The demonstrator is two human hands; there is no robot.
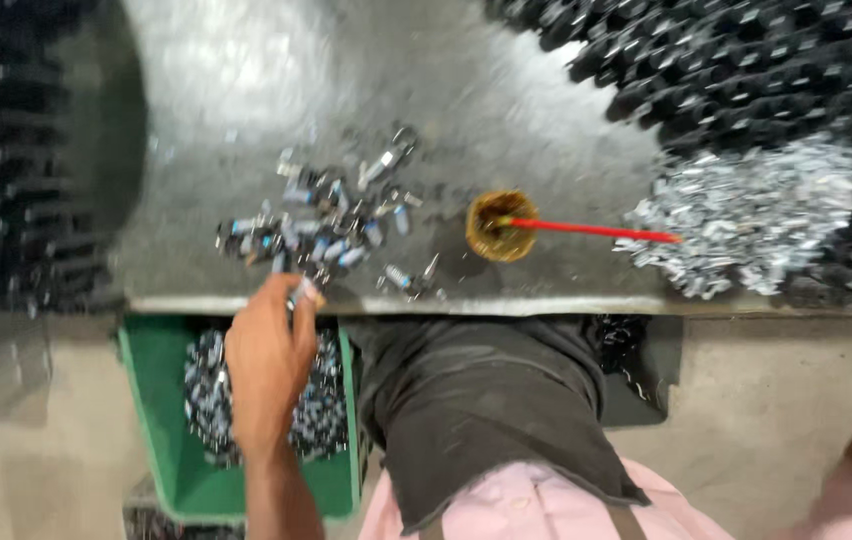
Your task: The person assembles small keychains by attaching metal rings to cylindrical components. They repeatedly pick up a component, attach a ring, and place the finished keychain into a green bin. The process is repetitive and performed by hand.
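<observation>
Left hand (268, 365) at the desk (506, 90) edge, fingers (301, 295) pinched on what looks like a small metal part (296, 292), blurred. Scatter of similar small parts (321, 225) just beyond the fingers. Green bin (151, 400) of parts beneath the hand. Right hand mostly out of frame; its fingers' state cannot be told

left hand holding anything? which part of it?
Left hand pinches a small metal part by one end at its fingertips, at the table edge; blur hides finer detail.
</observation>
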